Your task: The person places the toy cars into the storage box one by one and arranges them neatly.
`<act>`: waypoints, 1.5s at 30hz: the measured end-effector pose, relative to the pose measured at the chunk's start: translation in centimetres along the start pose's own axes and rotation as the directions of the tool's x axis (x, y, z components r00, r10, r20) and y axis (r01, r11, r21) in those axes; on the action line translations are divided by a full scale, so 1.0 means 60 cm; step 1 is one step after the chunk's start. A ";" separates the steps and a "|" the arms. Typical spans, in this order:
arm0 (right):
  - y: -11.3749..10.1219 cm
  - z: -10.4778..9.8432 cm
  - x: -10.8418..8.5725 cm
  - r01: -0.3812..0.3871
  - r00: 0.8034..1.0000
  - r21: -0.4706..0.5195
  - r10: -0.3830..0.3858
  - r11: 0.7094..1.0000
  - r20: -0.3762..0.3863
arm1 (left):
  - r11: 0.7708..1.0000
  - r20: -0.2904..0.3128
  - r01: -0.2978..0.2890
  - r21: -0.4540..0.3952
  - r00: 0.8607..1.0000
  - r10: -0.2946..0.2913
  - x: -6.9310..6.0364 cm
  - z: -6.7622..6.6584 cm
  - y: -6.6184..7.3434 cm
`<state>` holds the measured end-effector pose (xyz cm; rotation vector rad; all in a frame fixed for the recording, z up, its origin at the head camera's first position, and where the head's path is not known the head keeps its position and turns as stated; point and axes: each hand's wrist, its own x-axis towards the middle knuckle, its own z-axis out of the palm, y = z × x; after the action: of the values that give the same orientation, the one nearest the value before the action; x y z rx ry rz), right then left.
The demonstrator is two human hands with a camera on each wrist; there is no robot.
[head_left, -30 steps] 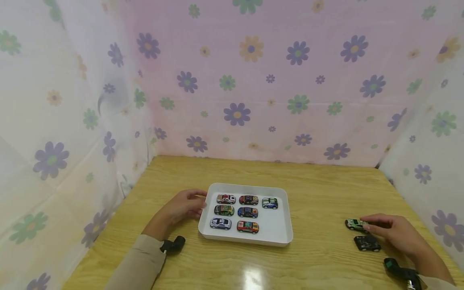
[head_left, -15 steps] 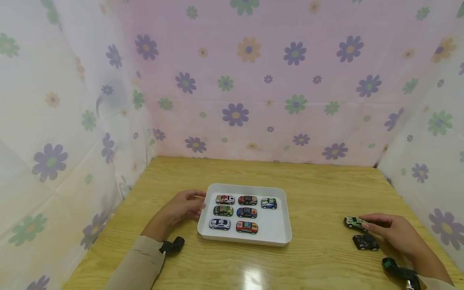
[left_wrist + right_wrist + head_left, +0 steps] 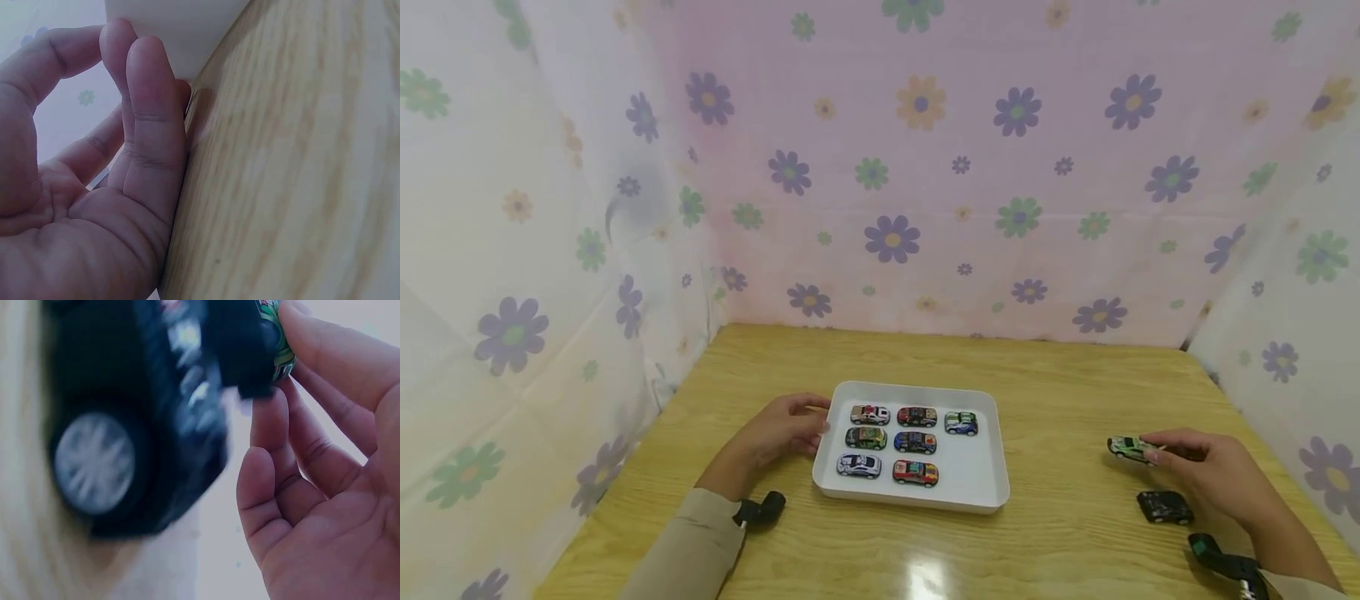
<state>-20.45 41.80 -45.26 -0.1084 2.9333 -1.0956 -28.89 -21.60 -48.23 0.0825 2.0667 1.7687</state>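
A white tray (image 3: 964, 477) on the table holds several small toy cars, among them a red one (image 3: 915, 472) and a white one (image 3: 859, 466). My left hand (image 3: 777, 431) rests at the tray's left wall, fingers loosely bent, fingertips touching its outside. In the left wrist view those fingers (image 3: 153, 125) lie against the tray wall (image 3: 178, 37), low by the table. At the right, my right hand (image 3: 1221, 473) pinches a green-and-white toy car (image 3: 1126, 448) between thumb and fingers, seemingly just above the table. A black toy car (image 3: 1164, 507) sits nearer me, blurred and large in the right wrist view.
The wooden table (image 3: 1045, 375) is bordered at the back and both sides by flower-patterned cloth (image 3: 970, 192). Black wrist cameras are strapped to both wrists, the right one (image 3: 1221, 558) close to the black car.
My right hand has moved slightly away from me with the green-and-white car, widening the gap to the black car. The left hand and tray stay put.
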 end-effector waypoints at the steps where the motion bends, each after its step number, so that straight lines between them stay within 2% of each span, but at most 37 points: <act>1: -0.006 0.000 0.001 0.013 1.000 -0.001 -0.013 1.000 0.000 | 1.000 -0.001 0.006 -0.001 1.000 -0.006 -0.001 0.000 0.001; 8: -0.050 0.000 0.015 0.124 0.992 -0.013 -0.124 0.992 -0.027 | 1.000 0.007 0.010 0.002 1.000 -0.010 -0.006 0.000 0.005; 15: -0.088 0.010 0.032 0.234 0.968 -0.039 -0.236 0.972 -0.085 | 1.000 0.018 0.001 0.005 1.000 -0.002 -0.004 0.000 0.006; 25: -0.139 0.040 0.063 0.321 0.943 -0.013 -0.321 0.947 -0.086 | 1.000 0.017 -0.002 0.000 1.000 0.002 -0.001 0.003 0.005; 29: -0.149 0.050 0.072 0.342 0.936 0.019 -0.339 0.939 -0.091 | 1.000 0.014 -0.002 0.005 1.000 0.002 -0.003 0.002 0.005; 35: -0.168 0.069 0.074 0.332 0.942 0.058 -0.328 0.941 -0.072 | 1.000 0.012 -0.004 -0.004 1.000 0.004 -0.003 -0.001 0.004; 40: -0.176 0.089 0.079 0.335 0.942 0.037 -0.334 0.941 -0.044 | 1.000 0.003 0.010 -0.001 1.000 -0.010 -0.006 -0.003 0.002; 45: -0.188 0.102 0.081 0.332 0.942 0.001 -0.331 0.943 -0.050 | 1.000 0.007 0.016 -0.010 1.000 -0.016 -0.001 -0.001 0.004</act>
<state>-24.38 28.99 -42.41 -0.6048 3.0263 -1.1599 -28.90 -21.65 -48.00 0.0684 2.0478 1.7671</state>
